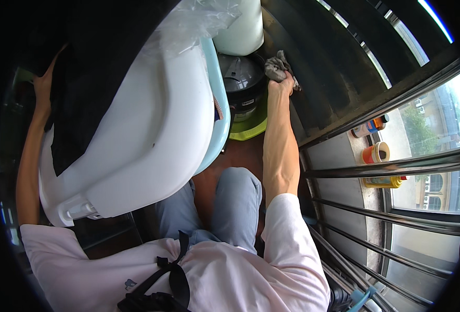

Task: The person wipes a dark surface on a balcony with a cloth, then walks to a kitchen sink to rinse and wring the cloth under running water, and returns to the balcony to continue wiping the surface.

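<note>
My right hand (283,82) grips a crumpled grey rag (276,68) against a dark, worn panel (311,74). Just left of the rag, a black electric cooker (241,74) with a shiny lid stands in a lime-green basin (249,130). Over at the far left, my left hand (42,87) is beside black cloth (85,85); its fingers are mostly hidden in shadow. Between my arms rises a large white plastic tub (183,128), with a light blue plastic tub (216,128) against its far side. The black cloth drapes over the white tub.
Clear plastic wrap (198,23) and a white cylindrical container (241,31) stand above the cooker. Stainless steel rails (370,169) run along the right. Behind them, a bottle (370,125), a small tub (375,153) and a yellow container (384,182) line the windowsill.
</note>
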The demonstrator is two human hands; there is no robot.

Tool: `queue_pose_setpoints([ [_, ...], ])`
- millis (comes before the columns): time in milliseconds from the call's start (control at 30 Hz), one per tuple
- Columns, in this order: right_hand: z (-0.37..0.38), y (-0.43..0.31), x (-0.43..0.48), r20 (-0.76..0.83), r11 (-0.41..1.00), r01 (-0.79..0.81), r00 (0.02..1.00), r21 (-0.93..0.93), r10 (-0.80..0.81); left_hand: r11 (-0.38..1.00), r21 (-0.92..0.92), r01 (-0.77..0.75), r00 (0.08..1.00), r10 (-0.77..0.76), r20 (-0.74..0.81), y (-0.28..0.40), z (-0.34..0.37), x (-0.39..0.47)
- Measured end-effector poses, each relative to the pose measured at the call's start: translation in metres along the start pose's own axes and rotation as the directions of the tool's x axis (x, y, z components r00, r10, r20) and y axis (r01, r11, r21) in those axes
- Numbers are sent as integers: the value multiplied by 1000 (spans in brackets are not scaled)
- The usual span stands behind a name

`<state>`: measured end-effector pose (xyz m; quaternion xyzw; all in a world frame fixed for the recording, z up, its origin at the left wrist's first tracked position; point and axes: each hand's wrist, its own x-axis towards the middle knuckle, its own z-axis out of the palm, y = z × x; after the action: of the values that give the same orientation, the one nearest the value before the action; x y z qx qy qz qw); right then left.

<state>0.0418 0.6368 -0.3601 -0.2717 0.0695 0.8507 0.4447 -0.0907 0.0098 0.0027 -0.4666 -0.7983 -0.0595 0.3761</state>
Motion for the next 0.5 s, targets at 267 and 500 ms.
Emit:
queue_pose_setpoints([
  [267,14,-1,-7,105,972,-202,976,123,190,990,65,127,990,-122,-64,-40,-11,-17],
  [500,-19,-44,-52,291,959,-216,944,182,157,992,92,-86,996,85,9,-30,-15,-23],
])
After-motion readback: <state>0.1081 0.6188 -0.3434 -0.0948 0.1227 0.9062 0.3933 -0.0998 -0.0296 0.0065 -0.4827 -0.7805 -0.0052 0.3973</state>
